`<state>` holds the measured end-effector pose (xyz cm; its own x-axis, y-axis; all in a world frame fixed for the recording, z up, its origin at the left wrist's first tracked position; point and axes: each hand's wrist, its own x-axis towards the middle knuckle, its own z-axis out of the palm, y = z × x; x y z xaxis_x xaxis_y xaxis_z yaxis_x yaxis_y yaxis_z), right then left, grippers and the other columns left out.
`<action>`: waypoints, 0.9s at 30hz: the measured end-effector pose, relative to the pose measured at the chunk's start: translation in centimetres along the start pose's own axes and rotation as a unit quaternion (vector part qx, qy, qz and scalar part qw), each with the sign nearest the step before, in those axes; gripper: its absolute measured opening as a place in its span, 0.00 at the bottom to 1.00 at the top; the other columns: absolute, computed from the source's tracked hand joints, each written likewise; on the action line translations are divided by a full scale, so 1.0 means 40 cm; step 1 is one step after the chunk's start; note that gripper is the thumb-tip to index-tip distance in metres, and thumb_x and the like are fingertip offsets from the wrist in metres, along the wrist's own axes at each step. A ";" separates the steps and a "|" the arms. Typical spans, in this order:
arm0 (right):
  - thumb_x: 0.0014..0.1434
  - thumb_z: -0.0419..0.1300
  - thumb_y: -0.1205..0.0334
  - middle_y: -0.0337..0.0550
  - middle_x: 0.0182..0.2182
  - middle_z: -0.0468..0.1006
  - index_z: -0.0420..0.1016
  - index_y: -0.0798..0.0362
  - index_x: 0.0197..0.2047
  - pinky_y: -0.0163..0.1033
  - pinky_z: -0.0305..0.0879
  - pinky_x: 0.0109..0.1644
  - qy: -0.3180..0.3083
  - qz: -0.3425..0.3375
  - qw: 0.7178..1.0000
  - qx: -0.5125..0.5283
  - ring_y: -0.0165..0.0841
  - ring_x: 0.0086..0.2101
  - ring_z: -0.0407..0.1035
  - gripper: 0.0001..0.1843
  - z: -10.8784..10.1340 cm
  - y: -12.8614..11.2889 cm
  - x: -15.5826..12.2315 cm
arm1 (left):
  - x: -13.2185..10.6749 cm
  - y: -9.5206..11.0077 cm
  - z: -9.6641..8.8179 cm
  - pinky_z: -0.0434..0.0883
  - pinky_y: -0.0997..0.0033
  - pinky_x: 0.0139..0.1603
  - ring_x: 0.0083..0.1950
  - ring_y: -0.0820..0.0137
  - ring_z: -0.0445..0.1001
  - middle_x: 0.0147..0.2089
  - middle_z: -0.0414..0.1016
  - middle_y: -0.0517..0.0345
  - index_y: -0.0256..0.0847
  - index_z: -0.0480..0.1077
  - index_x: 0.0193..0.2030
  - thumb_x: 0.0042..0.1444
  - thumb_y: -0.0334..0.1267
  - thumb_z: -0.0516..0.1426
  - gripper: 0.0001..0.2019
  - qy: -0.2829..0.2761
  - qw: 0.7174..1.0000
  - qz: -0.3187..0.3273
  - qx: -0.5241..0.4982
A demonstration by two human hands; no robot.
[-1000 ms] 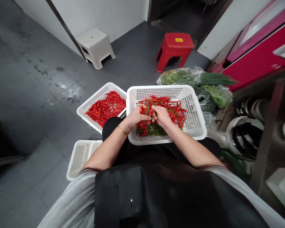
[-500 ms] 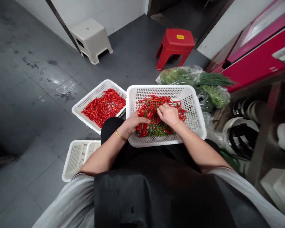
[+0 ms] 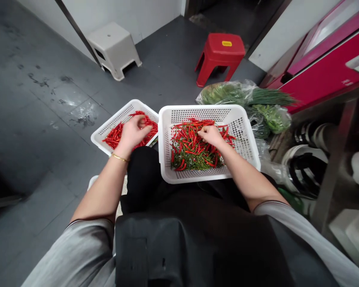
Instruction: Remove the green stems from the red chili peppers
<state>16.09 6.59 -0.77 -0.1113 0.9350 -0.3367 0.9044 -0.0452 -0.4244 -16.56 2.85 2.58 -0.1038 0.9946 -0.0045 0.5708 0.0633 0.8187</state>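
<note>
A white perforated basket (image 3: pixel 245 147) rests on my lap, holding red chili peppers (image 3: pixel 194 133) and a patch of thin green stems (image 3: pixel 197 161) at its near side. My right hand (image 3: pixel 212 135) is over these chilies with fingers pinched together; what is between the fingertips is hidden. To the left, a second white basket (image 3: pixel 103 131) holds a heap of red chilies (image 3: pixel 113 135). Over that heap my left hand (image 3: pixel 134 129), with a gold bangle (image 3: pixel 120 158) at its wrist, has thumb and fingers apart and no chili visibly gripped.
Partly behind my left arm is another white basket (image 3: pixel 92 181). Beyond the lap basket lie bagged green vegetables (image 3: pixel 224 93). A red stool (image 3: pixel 223 50) and a grey-white stool (image 3: pixel 113 46) stand farther off. Shelving with dishes (image 3: pixel 306 171) is at the right.
My left hand has moved left from the lap basket to the left basket, and the red chilies it held are out of its grip. My right hand stays over the lap basket.
</note>
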 end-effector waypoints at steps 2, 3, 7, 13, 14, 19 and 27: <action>0.63 0.53 0.54 0.42 0.23 0.78 0.76 0.55 0.33 0.35 0.66 0.38 0.011 0.005 1.000 0.019 0.33 0.28 0.74 0.16 -0.004 0.007 -0.005 | -0.033 0.069 0.081 0.74 0.62 0.46 0.38 0.67 0.76 0.38 0.78 0.52 0.35 0.74 0.46 0.51 0.39 0.62 0.17 -0.095 0.992 0.054 -0.063; 0.62 0.53 0.52 0.44 0.23 0.78 0.77 0.55 0.32 0.36 0.66 0.39 0.013 0.005 1.000 0.006 0.34 0.29 0.74 0.18 -0.002 0.007 -0.006 | -0.048 0.099 0.128 0.74 0.63 0.45 0.37 0.68 0.76 0.37 0.78 0.53 0.35 0.75 0.42 0.51 0.39 0.61 0.13 -0.133 0.985 0.071 -0.086; 0.59 0.58 0.56 0.50 0.32 0.82 0.78 0.55 0.30 0.37 0.66 0.44 0.020 -0.005 0.997 -0.071 0.38 0.38 0.75 0.13 0.030 -0.012 0.004 | -0.084 0.153 0.296 0.73 0.68 0.38 0.32 0.70 0.75 0.31 0.78 0.55 0.35 0.75 0.34 0.51 0.36 0.59 0.06 -0.196 0.968 0.039 -0.150; 0.59 0.55 0.59 0.41 0.21 0.79 0.77 0.55 0.33 0.33 0.66 0.37 0.000 -0.006 0.999 0.041 0.30 0.24 0.73 0.12 -0.001 0.008 -0.048 | -0.099 0.112 0.346 0.72 0.69 0.38 0.32 0.71 0.73 0.30 0.75 0.57 0.36 0.73 0.35 0.45 0.31 0.63 0.08 -0.157 0.972 -0.052 -0.164; 0.60 0.54 0.58 0.41 0.21 0.79 0.77 0.55 0.33 0.33 0.67 0.37 -0.005 -0.010 0.999 0.039 0.30 0.24 0.73 0.13 -0.010 0.011 -0.057 | -0.100 0.107 0.341 0.71 0.70 0.36 0.30 0.72 0.72 0.29 0.75 0.57 0.36 0.73 0.34 0.46 0.31 0.62 0.07 -0.153 0.969 -0.070 -0.181; 0.62 0.54 0.49 0.54 0.36 0.82 0.78 0.57 0.36 0.39 0.67 0.46 0.014 -0.004 0.997 -0.078 0.40 0.41 0.76 0.20 0.013 -0.023 -0.028 | -0.119 0.106 0.323 0.65 0.73 0.27 0.23 0.74 0.68 0.23 0.71 0.60 0.36 0.71 0.32 0.50 0.31 0.59 0.02 -0.167 0.948 -0.126 -0.239; 0.57 0.59 0.61 0.46 0.24 0.78 0.70 0.55 0.30 0.36 0.69 0.34 -0.037 0.015 0.987 0.157 0.33 0.26 0.73 0.07 0.025 -0.033 -0.026 | -0.133 0.132 0.301 0.65 0.75 0.28 0.23 0.77 0.67 0.24 0.71 0.62 0.35 0.71 0.33 0.50 0.29 0.60 0.03 -0.186 0.949 -0.104 -0.234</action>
<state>14.58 5.32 -0.71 -0.1271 0.9042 -0.4078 0.7368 -0.1892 -0.6491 -3.18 -1.10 0.00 0.1687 0.9305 -0.3252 0.1368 0.3046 0.9426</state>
